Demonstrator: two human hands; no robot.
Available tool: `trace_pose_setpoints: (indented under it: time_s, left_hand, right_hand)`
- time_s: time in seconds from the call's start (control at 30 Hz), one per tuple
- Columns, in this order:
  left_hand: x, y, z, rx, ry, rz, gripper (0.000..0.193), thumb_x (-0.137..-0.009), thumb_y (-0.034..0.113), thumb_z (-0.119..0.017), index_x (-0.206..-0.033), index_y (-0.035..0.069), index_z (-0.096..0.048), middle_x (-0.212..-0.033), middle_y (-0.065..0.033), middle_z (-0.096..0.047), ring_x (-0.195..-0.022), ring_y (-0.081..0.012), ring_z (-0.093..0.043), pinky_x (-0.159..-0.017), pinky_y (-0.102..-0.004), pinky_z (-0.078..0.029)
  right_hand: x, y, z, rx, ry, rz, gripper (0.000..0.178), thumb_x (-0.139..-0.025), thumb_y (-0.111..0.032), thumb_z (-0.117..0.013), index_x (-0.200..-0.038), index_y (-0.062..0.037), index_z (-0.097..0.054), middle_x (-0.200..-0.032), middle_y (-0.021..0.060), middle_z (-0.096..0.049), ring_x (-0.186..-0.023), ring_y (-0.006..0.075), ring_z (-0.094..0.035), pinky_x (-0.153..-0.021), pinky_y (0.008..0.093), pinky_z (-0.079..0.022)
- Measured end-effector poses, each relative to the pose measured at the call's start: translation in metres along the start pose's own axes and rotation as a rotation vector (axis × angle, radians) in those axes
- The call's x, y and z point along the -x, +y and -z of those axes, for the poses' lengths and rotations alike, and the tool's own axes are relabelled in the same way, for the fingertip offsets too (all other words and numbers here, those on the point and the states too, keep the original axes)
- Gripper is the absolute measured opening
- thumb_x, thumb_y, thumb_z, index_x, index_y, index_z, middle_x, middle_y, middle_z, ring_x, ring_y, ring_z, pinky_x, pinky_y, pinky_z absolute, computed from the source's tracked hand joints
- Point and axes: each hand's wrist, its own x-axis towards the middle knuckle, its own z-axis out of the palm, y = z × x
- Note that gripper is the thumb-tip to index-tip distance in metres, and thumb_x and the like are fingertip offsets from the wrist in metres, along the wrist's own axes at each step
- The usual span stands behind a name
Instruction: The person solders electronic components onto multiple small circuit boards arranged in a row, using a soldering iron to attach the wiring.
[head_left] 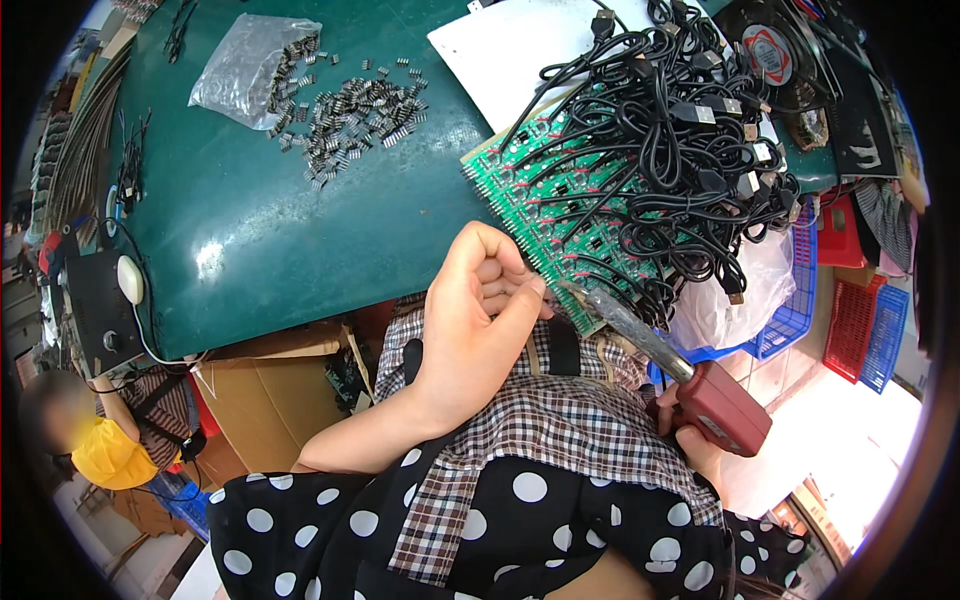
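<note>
Head view: L hand (468, 315) at front edge of green PCB panel (525, 190), fingers curled, thumb + index tips nearly meeting; can't tell if they pinch anything. R hand (702, 455) closed round maroon handle of soldering iron (684, 372), partly hidden behind it; iron tip near L fingertips by PCB edge, contact unclear. PCB panel at table's near edge, R of ctr, blk USB cables (665, 150) heaped over it. Upper L on green table (230, 215): loose pin parts (360, 120) beside clear bag (240, 70).
</note>
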Motion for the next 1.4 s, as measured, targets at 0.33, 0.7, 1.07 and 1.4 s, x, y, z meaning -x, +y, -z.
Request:
trace_pose_setpoints:
  time_s: [0.33, 0.7, 1.07, 1.4]
  left_hand:
    - [0.001, -0.001, 0.003, -0.072, -0.038, -0.021, 0.015, -0.084, -0.006, -0.048, -0.093, 0.001, -0.039, -0.081, -0.0069, -0.054, -0.075, -0.0108, -0.057, -0.068, -0.0243, -0.049]
    - [-0.001, 0.014, 0.025, -0.214, 0.025, -0.029, 0.021, -0.082, -0.005, -0.05, -0.1, 0.001, -0.042, -0.081, -0.0065, -0.054, -0.071, -0.0107, -0.055, -0.063, -0.0229, -0.048]
    - [-0.029, 0.037, 0.101, -1.14, 0.646, -0.263, 0.021, -0.073, 0.006, -0.065, -0.091, 0.0, -0.056, -0.074, -0.0091, -0.054, -0.058, -0.0188, -0.049, -0.057, -0.0311, -0.041]
    - [-0.039, 0.058, 0.114, -1.393, 0.391, -0.405, 0.008, -0.074, 0.0, -0.058, -0.08, -0.003, -0.054, -0.075, -0.0152, -0.055, -0.065, -0.0299, -0.053, -0.061, -0.0362, -0.042]
  right_hand:
    - [0.008, 0.041, 0.023, 0.19, -0.023, 0.191, 0.043, -0.063, -0.027, -0.07, -0.095, 0.0, -0.06, -0.089, 0.0101, -0.061, -0.077, 0.0239, -0.06, -0.069, 0.0318, -0.046]
    - [0.001, 0.014, 0.009, 0.209, -0.033, 0.19, 0.048, -0.067, -0.03, -0.071, -0.1, 0.0015, -0.057, -0.079, 0.0099, -0.061, -0.069, 0.0217, -0.06, -0.063, 0.0296, -0.046]
    - [-0.002, 0.003, -0.004, -0.123, -0.091, 0.143, 0.055, -0.072, -0.034, -0.064, -0.106, 0.0059, -0.047, -0.068, 0.0068, -0.051, -0.057, 0.0125, -0.045, -0.058, 0.0255, -0.036]
    - [-0.002, 0.006, -0.01, -0.226, -0.039, 0.216, 0.057, -0.074, -0.035, -0.069, -0.106, 0.0056, -0.046, -0.091, 0.0121, -0.058, -0.058, 0.0142, -0.051, -0.056, 0.0263, -0.04]
